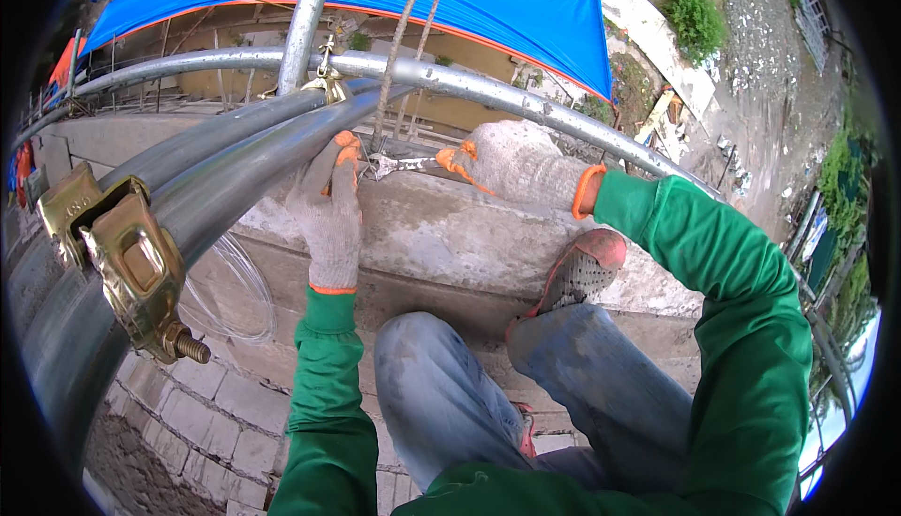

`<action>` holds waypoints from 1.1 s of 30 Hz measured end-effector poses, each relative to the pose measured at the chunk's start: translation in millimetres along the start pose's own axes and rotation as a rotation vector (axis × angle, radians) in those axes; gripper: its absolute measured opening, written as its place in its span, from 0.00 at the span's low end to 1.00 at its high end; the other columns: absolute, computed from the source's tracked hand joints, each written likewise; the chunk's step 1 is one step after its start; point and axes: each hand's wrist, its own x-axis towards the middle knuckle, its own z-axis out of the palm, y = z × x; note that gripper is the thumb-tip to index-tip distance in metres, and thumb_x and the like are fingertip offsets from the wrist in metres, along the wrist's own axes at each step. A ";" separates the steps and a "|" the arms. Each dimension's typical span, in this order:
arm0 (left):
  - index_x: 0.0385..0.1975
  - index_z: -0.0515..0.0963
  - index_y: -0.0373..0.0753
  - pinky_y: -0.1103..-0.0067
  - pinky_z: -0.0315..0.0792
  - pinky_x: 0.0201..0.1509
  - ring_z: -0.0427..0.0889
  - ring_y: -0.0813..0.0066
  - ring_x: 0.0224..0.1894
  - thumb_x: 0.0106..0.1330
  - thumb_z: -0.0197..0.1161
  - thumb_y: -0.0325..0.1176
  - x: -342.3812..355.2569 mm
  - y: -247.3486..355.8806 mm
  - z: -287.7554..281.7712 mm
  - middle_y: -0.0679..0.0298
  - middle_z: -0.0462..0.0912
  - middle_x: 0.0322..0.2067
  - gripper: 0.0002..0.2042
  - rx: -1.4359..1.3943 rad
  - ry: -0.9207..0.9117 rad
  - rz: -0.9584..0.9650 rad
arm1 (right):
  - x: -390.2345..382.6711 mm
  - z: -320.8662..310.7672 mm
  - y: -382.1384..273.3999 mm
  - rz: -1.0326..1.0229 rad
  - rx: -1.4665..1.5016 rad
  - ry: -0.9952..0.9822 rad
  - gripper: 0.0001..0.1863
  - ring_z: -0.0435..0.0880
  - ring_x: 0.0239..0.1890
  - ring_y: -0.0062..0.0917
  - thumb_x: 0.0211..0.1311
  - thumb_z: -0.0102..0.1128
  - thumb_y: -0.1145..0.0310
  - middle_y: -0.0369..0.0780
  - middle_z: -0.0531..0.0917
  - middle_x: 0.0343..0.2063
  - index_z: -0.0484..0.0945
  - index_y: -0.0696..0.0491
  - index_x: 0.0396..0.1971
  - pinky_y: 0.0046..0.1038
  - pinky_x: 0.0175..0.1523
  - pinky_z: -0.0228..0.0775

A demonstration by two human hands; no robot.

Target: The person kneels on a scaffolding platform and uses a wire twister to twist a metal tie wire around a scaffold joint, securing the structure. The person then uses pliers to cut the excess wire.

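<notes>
Wrench [405, 164]: silver, by the far edge of the concrete ledge [450, 235], toward 11 o'clock from the middle of the view, between the two gloved hands.
Wrench axis: nearly level, along the line from 9 to 3 o'clock; the head points to 9, toward the left fingertips, and the handle runs to 3, into the right glove.
Right hand [516, 164]: its grip is clamped on the wrench handle, fingers curled round the end.
Left hand [324, 216]: fingertips up at 12 o'clock, just beside the wrench head; whether this grip pinches anything, I cannot tell.
Done so far: a gold clamp [330, 87] sits where the upright pipe [308, 19] meets the curved rail [526, 98]; a larger clamp [141, 263], at 9 o'clock, lies against the thick pipes [244, 164], its nut on the bolt.
Remaining: work looks under way rather than finished, judging by the wrench in hand; what its head engages, and how tight that is, is too small to tell.
</notes>
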 end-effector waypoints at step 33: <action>0.49 0.86 0.44 0.48 0.32 0.79 0.59 0.48 0.75 0.65 0.63 0.25 -25.0 -64.5 -7.0 0.57 0.76 0.65 0.14 0.579 0.072 0.547 | -45.6 -42.0 6.2 -0.096 -0.147 0.379 0.27 0.86 0.30 0.43 0.69 0.58 0.40 0.46 0.86 0.25 0.86 0.52 0.40 0.43 0.36 0.76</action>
